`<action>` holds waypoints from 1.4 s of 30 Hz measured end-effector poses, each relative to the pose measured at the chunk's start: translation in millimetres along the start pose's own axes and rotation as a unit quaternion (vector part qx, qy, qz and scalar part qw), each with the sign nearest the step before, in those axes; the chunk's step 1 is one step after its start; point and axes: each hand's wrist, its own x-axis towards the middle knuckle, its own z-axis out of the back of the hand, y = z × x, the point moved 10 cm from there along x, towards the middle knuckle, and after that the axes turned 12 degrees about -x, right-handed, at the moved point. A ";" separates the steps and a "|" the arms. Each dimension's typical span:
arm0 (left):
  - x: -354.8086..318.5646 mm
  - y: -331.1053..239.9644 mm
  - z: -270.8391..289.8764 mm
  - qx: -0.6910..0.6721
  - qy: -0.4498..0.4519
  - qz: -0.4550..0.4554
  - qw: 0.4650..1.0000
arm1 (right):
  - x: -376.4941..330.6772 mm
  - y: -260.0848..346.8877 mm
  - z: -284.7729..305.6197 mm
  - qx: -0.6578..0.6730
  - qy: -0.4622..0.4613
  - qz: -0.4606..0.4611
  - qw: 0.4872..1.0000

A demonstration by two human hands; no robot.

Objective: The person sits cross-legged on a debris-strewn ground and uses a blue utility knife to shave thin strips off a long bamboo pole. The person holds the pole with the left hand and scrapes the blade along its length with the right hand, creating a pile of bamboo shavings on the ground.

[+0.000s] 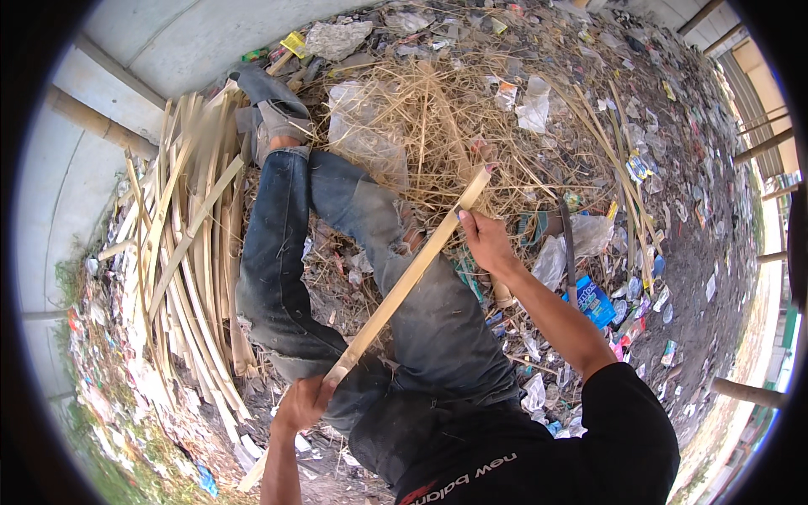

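Note:
A long pale bamboo strip (pixel 412 273) lies slantwise across my thighs, its far end up and to the right. My left hand (pixel 301 406) grips it near the lower end, beside my hip. Farther up, my right hand (pixel 488 241) is closed on the strip near its far end, thumb along the edge. A pile of similar bamboo strips (pixel 189 252) lies to the left of my legs. Thin straw-like shavings (pixel 429 118) are heaped beyond my knees, some under the strip's far end.
To the right of my right forearm lies a long dark blade-like tool (pixel 570 252), near a blue plastic packet (pixel 592 303). Thin strips (pixel 627 177) lie farther right. Litter covers the ground. A grey wall (pixel 160 42) with bamboo poles (pixel 101 122) bounds the left.

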 end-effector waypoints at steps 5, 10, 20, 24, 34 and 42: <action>-1.9 6.5 -2.0 -0.012 -0.004 0.009 1.000 | -2.1 1.9 -1.4 0.029 -0.006 0.017 0.999; -1.8 7.5 -1.6 -0.027 -0.003 0.022 0.999 | -10.1 -29.7 -38.3 0.273 0.148 -0.019 0.950; -2.2 -3.6 0.9 0.013 -0.040 -0.023 0.999 | 4.2 28.8 44.9 0.000 -0.075 0.070 0.995; -1.3 -3.0 0.8 0.047 -0.047 -0.006 0.998 | 27.7 38.5 29.6 -0.119 -0.033 0.121 0.985; 1.0 3.4 -1.3 0.029 -0.053 -0.025 0.998 | 23.6 72.9 -1.8 -0.186 0.089 0.312 0.928; 19.2 -14.1 -4.3 0.005 -0.045 0.000 0.999 | -89.3 169.6 -22.3 0.045 0.163 0.378 0.910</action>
